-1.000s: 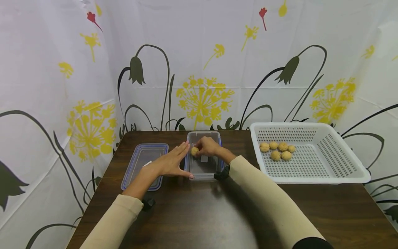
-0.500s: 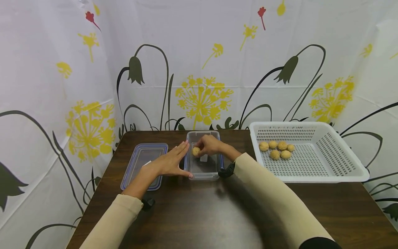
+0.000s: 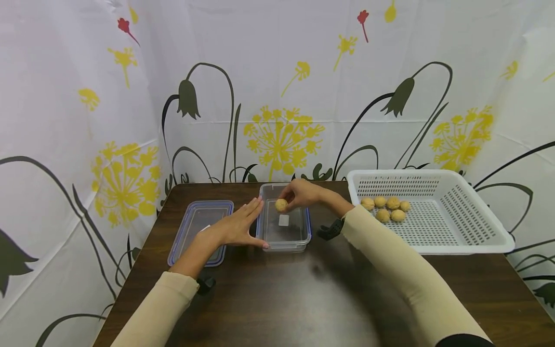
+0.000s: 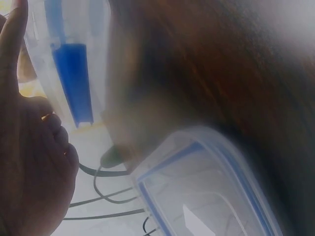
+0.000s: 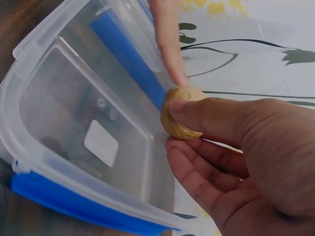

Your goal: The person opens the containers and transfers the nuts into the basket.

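In the head view, my right hand (image 3: 302, 193) pinches a walnut (image 3: 281, 205) over the clear plastic container (image 3: 277, 236) with blue side clips. The right wrist view shows the thumb and fingers on the walnut (image 5: 181, 115), above the rim, and a white label on the container's floor (image 5: 64, 98). My left hand (image 3: 234, 228) has its fingers straight and thumb spread, at the container's left side. In the left wrist view a blue clip (image 4: 74, 81) of the container appears beside that hand (image 4: 37, 157).
Left of the container lies a clear lid with a blue seal (image 3: 191, 231), partly under the left forearm. A white perforated basket (image 3: 468, 249) stands at the right, holding several walnuts (image 3: 393, 203). Behind the brown table (image 3: 260, 303) hangs a flower-printed curtain (image 3: 277, 58).
My right hand has risen from inside the container and shifted slightly right with the walnut still pinched. The left hand has stayed in place.
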The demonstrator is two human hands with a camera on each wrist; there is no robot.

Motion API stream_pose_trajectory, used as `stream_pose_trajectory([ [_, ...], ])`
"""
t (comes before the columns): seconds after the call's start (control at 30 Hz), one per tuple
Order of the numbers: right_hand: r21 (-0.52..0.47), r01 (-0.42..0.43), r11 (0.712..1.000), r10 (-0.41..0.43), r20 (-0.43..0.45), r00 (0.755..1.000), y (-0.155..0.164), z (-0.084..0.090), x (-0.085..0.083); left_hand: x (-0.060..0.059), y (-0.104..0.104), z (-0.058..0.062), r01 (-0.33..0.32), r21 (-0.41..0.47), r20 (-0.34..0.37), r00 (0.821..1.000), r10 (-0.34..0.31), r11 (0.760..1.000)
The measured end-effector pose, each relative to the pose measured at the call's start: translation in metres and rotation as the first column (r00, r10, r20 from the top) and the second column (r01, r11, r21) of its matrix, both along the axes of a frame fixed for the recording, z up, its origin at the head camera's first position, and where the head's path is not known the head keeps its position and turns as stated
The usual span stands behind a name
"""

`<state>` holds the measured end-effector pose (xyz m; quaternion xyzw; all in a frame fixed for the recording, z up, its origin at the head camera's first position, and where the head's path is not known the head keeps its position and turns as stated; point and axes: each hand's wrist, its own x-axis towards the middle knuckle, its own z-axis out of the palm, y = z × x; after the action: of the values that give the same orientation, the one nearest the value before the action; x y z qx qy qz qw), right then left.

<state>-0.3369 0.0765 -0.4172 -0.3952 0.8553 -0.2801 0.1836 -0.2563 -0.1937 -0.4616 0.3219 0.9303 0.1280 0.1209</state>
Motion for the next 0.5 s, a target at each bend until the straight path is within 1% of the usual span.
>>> stream_pose_trajectory([
  [0.2,-0.04,-0.071,0.997,0.071,0.002,0.998,0.017,0.018,0.003,-0.001,-0.001,0.0,-0.006,-0.007,0.004,1.0,0.006,1.0],
  [0.27,-0.053,-0.082,0.995,0.082,0.003,0.997,0.024,0.022,0.004,-0.001,-0.001,0.0,-0.006,-0.001,0.002,1.0,0.006,1.0],
  [0.5,-0.077,-0.068,0.995,0.069,0.011,0.998,0.052,0.033,0.007,0.0,0.0,0.002,-0.005,0.004,-0.007,1.0,0.006,1.0],
])
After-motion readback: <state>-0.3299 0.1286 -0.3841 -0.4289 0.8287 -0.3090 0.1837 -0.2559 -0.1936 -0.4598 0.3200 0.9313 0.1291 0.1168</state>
